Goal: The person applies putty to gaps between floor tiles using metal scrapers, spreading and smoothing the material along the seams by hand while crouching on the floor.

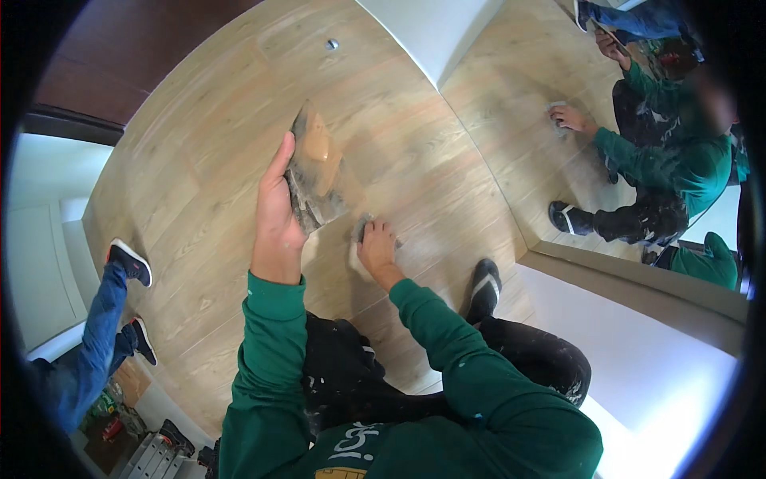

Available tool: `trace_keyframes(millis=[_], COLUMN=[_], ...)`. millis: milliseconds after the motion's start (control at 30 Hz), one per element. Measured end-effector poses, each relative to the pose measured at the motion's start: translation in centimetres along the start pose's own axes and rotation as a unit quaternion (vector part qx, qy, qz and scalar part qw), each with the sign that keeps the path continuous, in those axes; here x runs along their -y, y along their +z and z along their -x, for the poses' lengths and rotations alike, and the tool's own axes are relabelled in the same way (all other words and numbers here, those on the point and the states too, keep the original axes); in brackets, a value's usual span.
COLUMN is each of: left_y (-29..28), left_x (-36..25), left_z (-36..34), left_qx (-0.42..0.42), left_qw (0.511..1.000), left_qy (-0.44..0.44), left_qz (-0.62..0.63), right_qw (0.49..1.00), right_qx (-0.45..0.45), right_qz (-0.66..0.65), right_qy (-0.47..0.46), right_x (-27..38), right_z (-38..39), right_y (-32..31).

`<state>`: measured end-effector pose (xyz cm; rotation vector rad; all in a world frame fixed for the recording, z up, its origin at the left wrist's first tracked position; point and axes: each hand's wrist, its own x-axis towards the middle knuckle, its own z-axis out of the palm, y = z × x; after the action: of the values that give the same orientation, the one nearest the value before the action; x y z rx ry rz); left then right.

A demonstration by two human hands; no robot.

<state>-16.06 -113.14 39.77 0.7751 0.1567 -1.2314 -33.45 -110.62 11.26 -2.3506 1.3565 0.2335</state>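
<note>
My left hand (274, 215) is raised above the floor, its fingers closed under a flat metal filling knife (309, 206) smeared grey. A lump of tan filler (317, 149) sits on the blade. Lower and to the right, my right hand (377, 249) presses down on the wood-look floor (231, 160) with bent fingers over a small grey-dark pad (365, 225). The fingers mostly cover this pad, so I cannot tell its exact kind. Pale and reddish smears run along the floor joints around both hands.
A large mirror (550, 191) at the right reflects me crouching. A white wall corner (435, 40) juts in at the top. A person in blue jeans (96, 335) stands at the left. Tools (155, 457) lie at the lower left. A small round object (332, 45) lies on the far floor.
</note>
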Motion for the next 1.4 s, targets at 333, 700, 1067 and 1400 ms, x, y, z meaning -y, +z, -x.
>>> trace_keyframes(millis=[333,700,1067,1400], left_y=[0.0,0.3,1.4,3.3], left_x=[0.4,-0.6,-5.0,-2.7], left_z=[-1.3,3.0,16.3,26.3], left_qx=[0.068,0.101,-0.153,-0.334], left_qw=[0.997,0.994,0.935,0.23], left_qy=[-0.008,-0.013,0.32,0.628], left_qz=[0.019,0.029,-0.009,-0.664], right_qw=[0.957,0.696,0.684,0.465], right_qx=[0.013,-0.279,-0.165,0.608], right_qz=[-0.281,-0.141,-0.144,-0.643], right_qy=[-0.072,-0.647,-0.696,0.027], right_x=[-1.6,2.9,11.1,12.3], right_z=[-2.5,-0.8,-6.3,4.5], right_y=[-7.5,-40.0,-38.8,-42.9])
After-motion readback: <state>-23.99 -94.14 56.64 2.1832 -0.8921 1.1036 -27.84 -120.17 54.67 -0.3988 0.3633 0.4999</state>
